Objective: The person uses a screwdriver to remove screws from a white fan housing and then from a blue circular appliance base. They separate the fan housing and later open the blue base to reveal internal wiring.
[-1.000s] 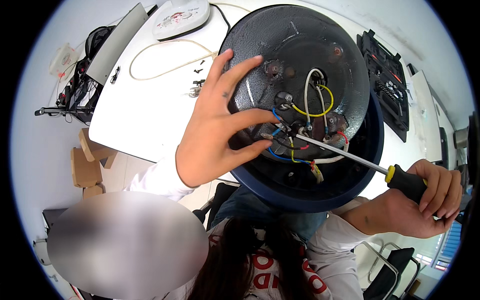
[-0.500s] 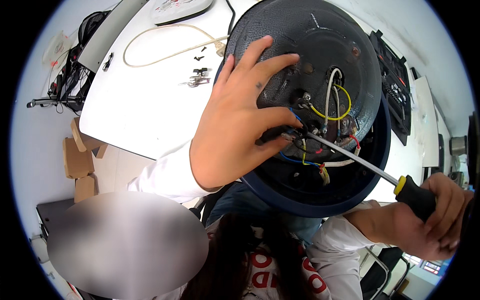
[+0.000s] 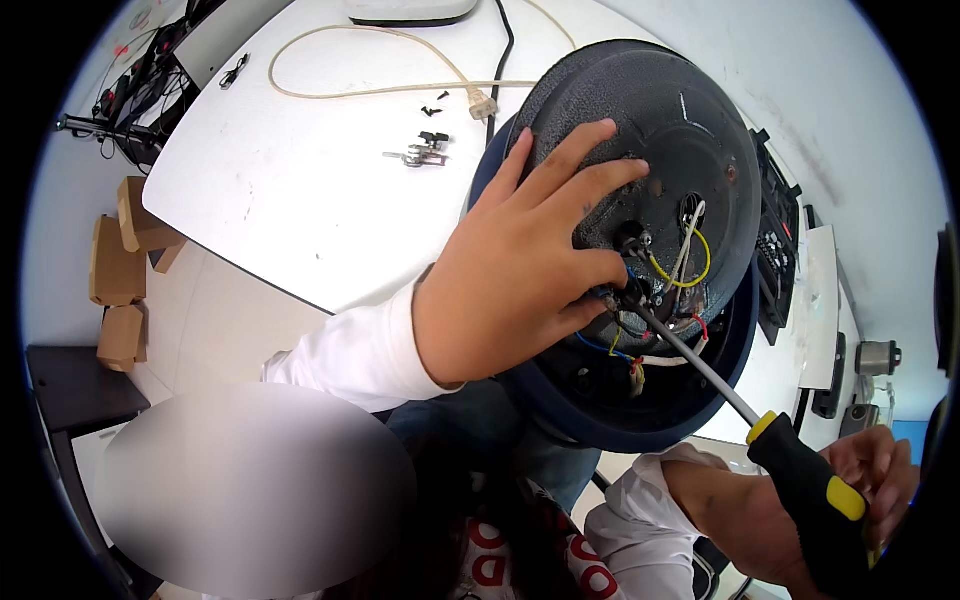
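Left hand [image 3: 520,270] shifted lower, splayed on cooker base [image 3: 690,150]

White long sleeves, bare hands [image 3: 515,265]

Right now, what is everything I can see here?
Round appliance base: one, dark blue-black, underside up, at the table edge.
Wires: several, yellow, white, blue, red, inside the base.
Screwdriver: one, black and yellow handle, tip in the base.
Cord: one, beige, on the table.
Small metal parts: a few, near the cord.
Table: one, white.
Cardboard boxes: three, brown, on the floor.
Left hand: flat on the base.
Right hand: grips the screwdriver.
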Demonstrator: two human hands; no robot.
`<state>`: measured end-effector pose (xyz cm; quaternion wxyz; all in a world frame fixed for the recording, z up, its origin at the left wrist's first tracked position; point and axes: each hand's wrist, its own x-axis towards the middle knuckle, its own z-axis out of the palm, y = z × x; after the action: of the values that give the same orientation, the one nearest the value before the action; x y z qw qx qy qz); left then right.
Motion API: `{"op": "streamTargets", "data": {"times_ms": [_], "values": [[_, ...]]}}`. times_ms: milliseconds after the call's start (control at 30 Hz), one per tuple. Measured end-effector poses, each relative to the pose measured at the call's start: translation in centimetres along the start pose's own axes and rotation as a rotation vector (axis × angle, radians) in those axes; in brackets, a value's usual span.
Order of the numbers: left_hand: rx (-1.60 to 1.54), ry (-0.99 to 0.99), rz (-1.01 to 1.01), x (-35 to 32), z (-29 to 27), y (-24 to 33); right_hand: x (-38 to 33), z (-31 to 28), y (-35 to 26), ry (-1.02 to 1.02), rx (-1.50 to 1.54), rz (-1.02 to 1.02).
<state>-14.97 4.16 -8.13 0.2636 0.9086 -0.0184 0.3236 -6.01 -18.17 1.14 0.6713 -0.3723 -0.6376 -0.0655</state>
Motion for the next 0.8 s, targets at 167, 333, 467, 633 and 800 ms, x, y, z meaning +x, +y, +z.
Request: {"op": "streamTargets", "data": {"times_ms": [167, 333, 467, 633, 800], "values": [[-0.002, 0.008, -0.005, -0.2, 0.2, 0.0, -0.2, 1.0, -0.9, 0.021, 0.117, 0.183], [0.010, 0.009, 0.000, -0.3, 0.3, 0.1, 0.3, 3.1, 0.7, 0.067, 0.246, 0.089], [0.003, 0.017, -0.002, -0.2, 0.3, 0.1, 1.0, 3.2, 1.8, 0.058, 0.314, 0.030], [-0.036, 0.057, -0.017, -0.3, 0.4, 0.0, 1.0, 1.2, 2.7, -0.058, 0.422, -0.090], [-0.026, 0.054, -0.027, -0.3, 0.4, 0.0, 1.4, 3.4, 1.4, 0.016, 0.592, 0.267]]}}
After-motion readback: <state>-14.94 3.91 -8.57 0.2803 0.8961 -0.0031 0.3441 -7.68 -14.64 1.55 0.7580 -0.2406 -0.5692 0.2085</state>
